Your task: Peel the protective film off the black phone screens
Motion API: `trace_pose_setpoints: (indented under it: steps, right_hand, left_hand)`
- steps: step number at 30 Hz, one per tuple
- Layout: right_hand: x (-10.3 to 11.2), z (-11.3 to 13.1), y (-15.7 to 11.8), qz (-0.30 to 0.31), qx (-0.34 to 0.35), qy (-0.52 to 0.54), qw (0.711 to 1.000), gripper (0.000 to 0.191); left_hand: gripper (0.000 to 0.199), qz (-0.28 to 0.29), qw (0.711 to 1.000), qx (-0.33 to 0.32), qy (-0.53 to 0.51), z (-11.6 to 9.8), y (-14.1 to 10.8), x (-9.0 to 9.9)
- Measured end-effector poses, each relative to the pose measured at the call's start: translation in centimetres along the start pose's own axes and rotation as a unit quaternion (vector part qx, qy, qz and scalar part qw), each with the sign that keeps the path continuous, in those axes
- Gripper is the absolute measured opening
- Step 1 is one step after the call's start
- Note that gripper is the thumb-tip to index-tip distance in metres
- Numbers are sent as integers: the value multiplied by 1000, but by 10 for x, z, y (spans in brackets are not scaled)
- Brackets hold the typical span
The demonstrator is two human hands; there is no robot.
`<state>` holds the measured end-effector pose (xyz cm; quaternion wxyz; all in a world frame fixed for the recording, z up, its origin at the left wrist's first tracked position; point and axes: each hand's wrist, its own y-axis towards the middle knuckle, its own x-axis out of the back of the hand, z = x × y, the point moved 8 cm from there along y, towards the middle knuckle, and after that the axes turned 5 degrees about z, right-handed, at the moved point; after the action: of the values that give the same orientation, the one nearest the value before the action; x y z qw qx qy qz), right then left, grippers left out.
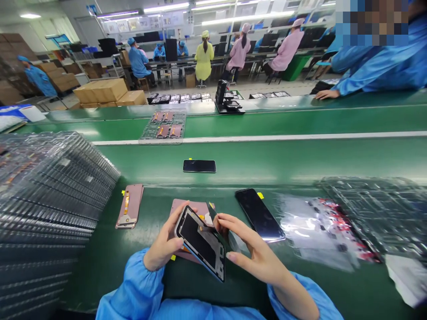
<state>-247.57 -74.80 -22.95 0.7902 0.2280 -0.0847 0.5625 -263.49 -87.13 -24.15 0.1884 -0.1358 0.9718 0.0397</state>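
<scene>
My left hand (166,240) grips a phone frame (203,242) by its left edge, tilted, its dark recessed inner side facing up. Over the frame's right side, my right hand (248,246) has its fingers closed on a thin dark panel (213,212), seen nearly edge-on. What the panel is I cannot make out fully. Beneath the frame lies a pinkish-brown screen panel (178,205), mostly hidden. To the right rests a black phone screen (260,215) with a yellow tab. Another pinkish-brown panel (131,206) with an orange flex cable lies to the left.
Tall stacked clear plastic trays (76,178) crowd the left. At right are plastic film pouches (310,231) and an empty-looking clear tray (376,213). A phone (199,166), a tray of panels (163,126) and a black fixture (228,100) stand farther back. A co-worker's hand (327,94) rests opposite.
</scene>
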Motion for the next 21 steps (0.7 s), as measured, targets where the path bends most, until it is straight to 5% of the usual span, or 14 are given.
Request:
trace_pose_setpoints:
  steps: [13, 21]
  right_hand:
    - [-21, 7, -1, 15, 5, -78, 997, 61]
    - [-27, 5, -3, 31, 0, -108, 994, 64]
  left_hand:
    - [72, 67, 997, -40, 18, -7, 8, -29]
    - [76, 68, 997, -24, -1, 0, 7, -30]
